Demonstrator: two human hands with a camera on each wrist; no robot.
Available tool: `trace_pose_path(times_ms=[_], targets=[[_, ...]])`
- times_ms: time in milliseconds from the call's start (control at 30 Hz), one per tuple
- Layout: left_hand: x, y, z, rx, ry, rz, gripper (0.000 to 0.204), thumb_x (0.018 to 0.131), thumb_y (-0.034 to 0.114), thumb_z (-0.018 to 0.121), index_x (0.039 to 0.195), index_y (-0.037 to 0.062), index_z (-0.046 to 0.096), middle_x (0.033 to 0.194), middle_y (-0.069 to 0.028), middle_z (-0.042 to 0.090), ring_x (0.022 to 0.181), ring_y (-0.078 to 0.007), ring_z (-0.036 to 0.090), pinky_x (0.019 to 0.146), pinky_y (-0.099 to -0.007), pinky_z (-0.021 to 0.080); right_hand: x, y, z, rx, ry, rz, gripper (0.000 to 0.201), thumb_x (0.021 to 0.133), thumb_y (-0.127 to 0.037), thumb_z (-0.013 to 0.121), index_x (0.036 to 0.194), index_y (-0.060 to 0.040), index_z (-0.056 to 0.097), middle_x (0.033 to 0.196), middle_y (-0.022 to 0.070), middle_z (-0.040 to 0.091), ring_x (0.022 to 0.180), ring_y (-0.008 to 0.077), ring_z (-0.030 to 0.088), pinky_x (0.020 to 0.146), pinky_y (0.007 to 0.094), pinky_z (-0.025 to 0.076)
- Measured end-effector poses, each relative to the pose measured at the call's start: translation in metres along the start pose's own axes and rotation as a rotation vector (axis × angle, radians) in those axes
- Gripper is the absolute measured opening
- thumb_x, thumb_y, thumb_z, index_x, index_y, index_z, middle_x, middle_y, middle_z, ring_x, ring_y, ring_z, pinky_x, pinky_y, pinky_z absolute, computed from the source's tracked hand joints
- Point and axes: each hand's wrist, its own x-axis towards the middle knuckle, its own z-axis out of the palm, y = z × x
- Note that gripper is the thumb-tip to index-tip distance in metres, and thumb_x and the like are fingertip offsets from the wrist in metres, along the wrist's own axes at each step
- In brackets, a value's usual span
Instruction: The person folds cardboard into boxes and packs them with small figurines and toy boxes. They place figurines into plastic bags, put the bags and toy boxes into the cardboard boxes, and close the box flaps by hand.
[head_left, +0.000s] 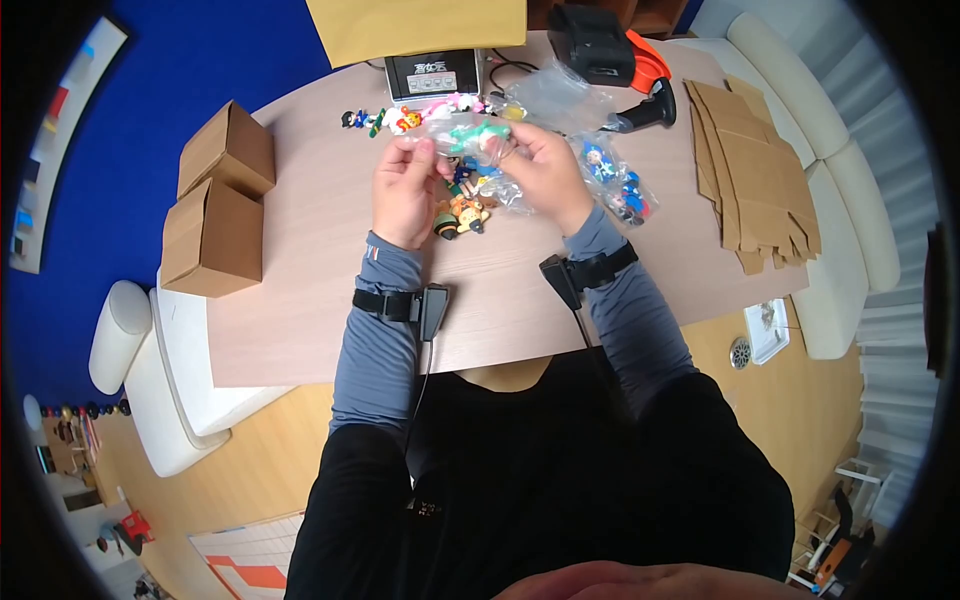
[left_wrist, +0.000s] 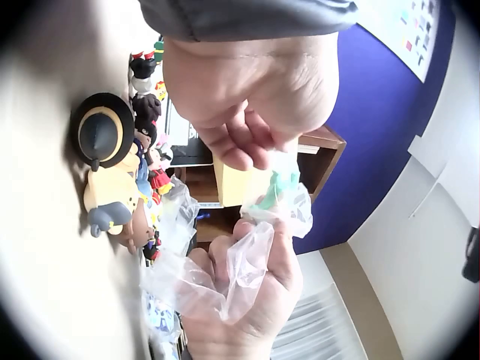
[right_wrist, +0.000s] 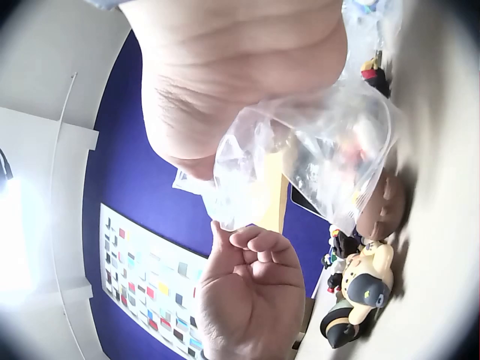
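Observation:
A clear plastic bag [left_wrist: 247, 262] with a green toy figure [head_left: 476, 134] in it is held up over the table between both hands. My left hand [head_left: 402, 195] pinches one end of the bag between thumb and fingers. At the other end, my right hand [head_left: 550, 178] grips the plastic, and a loose flap [right_wrist: 341, 157] of it hangs below that palm. Under the hands lie several small toy figures [head_left: 465, 214], one with a dark round hat [left_wrist: 103, 131]. Another group of figures [head_left: 405, 120] stands farther back. Bagged blue figures [head_left: 600, 160] lie right of my right hand.
Two cardboard boxes [head_left: 225, 150] stand at the left table edge. Flattened cardboard [head_left: 755, 175] is stacked at the right. Toward the back are a boxy device [head_left: 435, 75], a handheld scanner [head_left: 645, 108], more clear plastic [head_left: 560, 97] and a black case [head_left: 592, 45].

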Motion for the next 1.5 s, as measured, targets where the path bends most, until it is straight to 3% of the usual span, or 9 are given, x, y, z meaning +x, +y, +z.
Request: trace_pose_path(times_ms=[167, 267, 533, 733, 800, 900, 1200, 1367, 1500], targets=[[0.010, 0.025, -0.037, -0.170, 0.248, 0.158, 0.007, 0.106, 0.018, 0.057, 0.107, 0.0112, 0.056, 0.095, -0.0032, 0.065, 0.084, -0.0159, 0.063, 0.072, -0.0300, 0.052, 0.006, -0.001, -0.020, 0.110, 0.111, 0.005, 0.038, 0.102, -0.030, 0.066, 0.124, 0.0015, 0.068, 0.096, 0.0001, 0.071, 0.078, 0.0052, 0.059, 0.072, 0.0242, 0.050], [0.005, 0.027, -0.019, -0.166, 0.332, 0.067, 0.008, 0.106, 0.019, 0.057, 0.107, 0.0113, 0.057, 0.102, -0.0042, 0.068, 0.091, -0.0166, 0.065, 0.070, -0.0309, 0.052, 0.005, 0.008, -0.014, -0.054, 0.144, 0.062, 0.041, 0.100, -0.033, 0.069, 0.123, 0.0000, 0.068, 0.088, 0.0006, 0.071, 0.075, 0.0059, 0.059, 0.070, 0.0252, 0.050], [0.006, 0.015, -0.013, -0.121, 0.230, 0.054, 0.009, 0.104, 0.014, 0.058, 0.107, 0.0057, 0.057, 0.102, -0.0082, 0.069, 0.085, -0.0164, 0.068, 0.069, -0.0307, 0.057, 0.003, 0.012, -0.012, -0.287, 0.126, 0.137, 0.041, 0.099, -0.028, 0.071, 0.129, -0.0010, 0.064, 0.093, -0.0020, 0.068, 0.081, 0.0034, 0.057, 0.071, 0.0210, 0.047], [0.004, 0.004, -0.012, 0.121, 0.257, 0.080, 0.011, 0.100, 0.012, 0.065, 0.104, 0.0056, 0.058, 0.093, -0.0043, 0.068, 0.074, -0.0102, 0.062, 0.066, -0.0253, 0.052, 0.010, 0.011, -0.034, 0.425, 0.172, 0.237, 0.038, 0.099, -0.022, 0.054, 0.131, -0.0019, 0.056, 0.104, 0.0058, 0.063, 0.086, 0.0104, 0.055, 0.075, 0.0235, 0.046], [0.001, 0.007, -0.004, 0.187, 0.206, 0.011, 0.012, 0.100, 0.014, 0.067, 0.102, 0.0056, 0.059, 0.092, -0.0023, 0.067, 0.072, -0.0081, 0.060, 0.065, -0.0232, 0.051, 0.010, 0.014, -0.037, 0.926, -0.127, 0.159, 0.045, 0.088, -0.016, 0.049, 0.130, -0.0015, 0.053, 0.113, 0.0128, 0.060, 0.093, 0.0183, 0.056, 0.081, 0.0276, 0.048], [-0.003, 0.006, 0.010, 0.271, 0.112, -0.078, 0.012, 0.100, 0.014, 0.067, 0.103, 0.0052, 0.060, 0.091, -0.0014, 0.067, 0.072, -0.0074, 0.060, 0.065, -0.0235, 0.051, 0.006, 0.007, -0.017, 0.959, -0.058, 0.221, 0.049, 0.081, -0.014, 0.049, 0.128, -0.0004, 0.051, 0.121, 0.0161, 0.056, 0.102, 0.0227, 0.054, 0.089, 0.0293, 0.047], [-0.018, 0.003, 0.033, 0.173, -0.182, -0.186, 0.041, 0.098, 0.009, 0.068, 0.135, 0.0023, 0.050, 0.113, -0.0029, 0.064, 0.093, -0.0085, 0.063, 0.080, -0.0232, 0.053, 0.003, 0.006, 0.004, 0.546, -0.003, 0.101, 0.048, 0.076, 0.014, 0.052, 0.121, -0.0019, 0.051, 0.121, 0.0094, 0.059, 0.110, 0.0180, 0.060, 0.096, 0.0307, 0.050], [-0.019, 0.008, 0.030, 0.287, -0.192, -0.221, 0.049, 0.096, 0.003, 0.068, 0.141, 0.0014, 0.050, 0.123, -0.0065, 0.062, 0.106, -0.0113, 0.063, 0.088, -0.0267, 0.054, 0.003, 0.012, 0.007, 0.370, -0.077, 0.093, 0.047, 0.091, -0.006, 0.072, 0.132, -0.0005, 0.050, 0.124, 0.0090, 0.060, 0.109, 0.0145, 0.062, 0.091, 0.0302, 0.053], [-0.008, -0.002, 0.012, 0.369, -0.168, -0.125, 0.043, 0.096, 0.002, 0.068, 0.138, -0.0011, 0.056, 0.122, -0.0053, 0.061, 0.106, -0.0091, 0.061, 0.087, -0.0222, 0.052, 0.005, 0.016, 0.004, 0.186, -0.016, 0.067, 0.047, 0.092, -0.005, 0.070, 0.135, 0.0011, 0.052, 0.123, 0.0083, 0.063, 0.105, 0.0128, 0.063, 0.086, 0.0278, 0.053]])
